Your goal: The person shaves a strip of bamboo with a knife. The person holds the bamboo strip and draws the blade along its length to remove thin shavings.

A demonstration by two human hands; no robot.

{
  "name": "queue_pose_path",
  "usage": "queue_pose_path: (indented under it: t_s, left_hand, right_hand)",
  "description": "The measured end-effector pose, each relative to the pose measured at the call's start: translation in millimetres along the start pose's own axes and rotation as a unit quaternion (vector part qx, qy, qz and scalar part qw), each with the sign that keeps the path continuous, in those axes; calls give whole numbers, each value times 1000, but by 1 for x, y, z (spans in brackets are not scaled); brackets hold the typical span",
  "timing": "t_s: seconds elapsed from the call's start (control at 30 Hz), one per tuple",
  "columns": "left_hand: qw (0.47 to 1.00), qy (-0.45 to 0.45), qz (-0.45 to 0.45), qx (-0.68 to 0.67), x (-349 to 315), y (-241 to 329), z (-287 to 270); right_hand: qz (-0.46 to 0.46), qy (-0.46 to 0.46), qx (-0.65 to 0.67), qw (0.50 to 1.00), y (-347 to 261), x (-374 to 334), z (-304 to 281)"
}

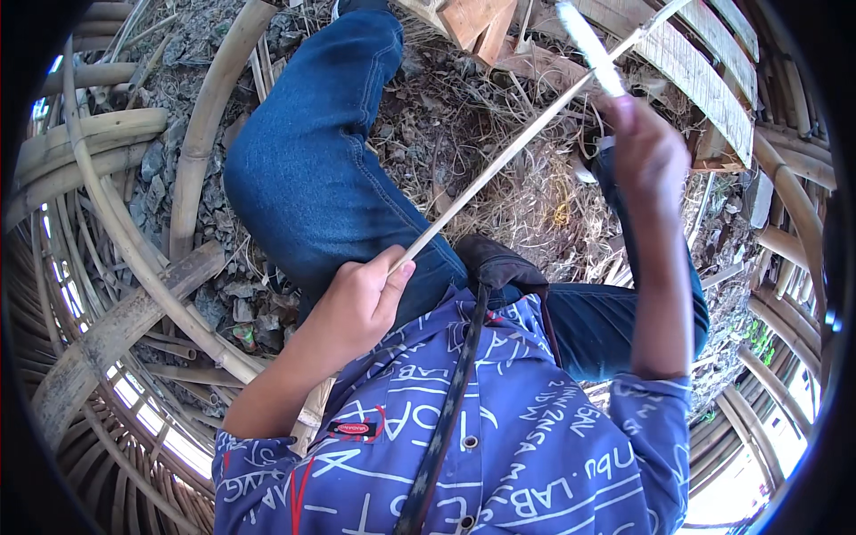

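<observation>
A long, thin bamboo stick [499, 167] slants from my lap toward the upper right. Its near end is gripped in my left hand [361, 301], fingers closed around it and thumb on top. My right hand [653, 160], a little blurred by motion, is wrapped around the pinkish handle of a knife [592, 48]. The bright blade points up and left, crossing the stick near its far part; whether it touches the stick I cannot tell.
Wooden slats [704, 85] and a wood block [477, 25] lie at the far right. Bent bamboo poles [214, 116] and a split bamboo piece [125, 325] stand at the left. Shavings and dry fibres [535, 209] cover the ground between my legs. A dark pouch [499, 263] rests at my lap.
</observation>
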State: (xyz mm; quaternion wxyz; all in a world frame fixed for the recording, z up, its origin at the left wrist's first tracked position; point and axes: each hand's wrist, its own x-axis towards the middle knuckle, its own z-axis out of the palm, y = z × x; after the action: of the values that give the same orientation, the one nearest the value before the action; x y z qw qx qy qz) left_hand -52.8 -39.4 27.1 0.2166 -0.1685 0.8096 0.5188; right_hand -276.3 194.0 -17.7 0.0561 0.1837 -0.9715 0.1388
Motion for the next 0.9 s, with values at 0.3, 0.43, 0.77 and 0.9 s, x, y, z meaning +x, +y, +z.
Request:
queue_pose_path:
  t_s: [0.3, 0.43, 0.77, 0.9]
  left_hand:
    - [1000, 1, -8, 1, -4, 2, -4]
    - [1000, -6, -13, 1, -5, -2, -6]
    - [997, -42, -58, -17, -17, -10, -18]
    - [997, -49, -58, -26, -24, -16, -22]
  right_hand:
    - [-12, 41, -40, 998, 20, 21, -2]
    - [-13, 71, -24, 997, 26, 25, -2]
    - [-31, 99, -18, 994, 28, 22, 3]
    - [-31, 82, -28, 996, 21, 18, 2]
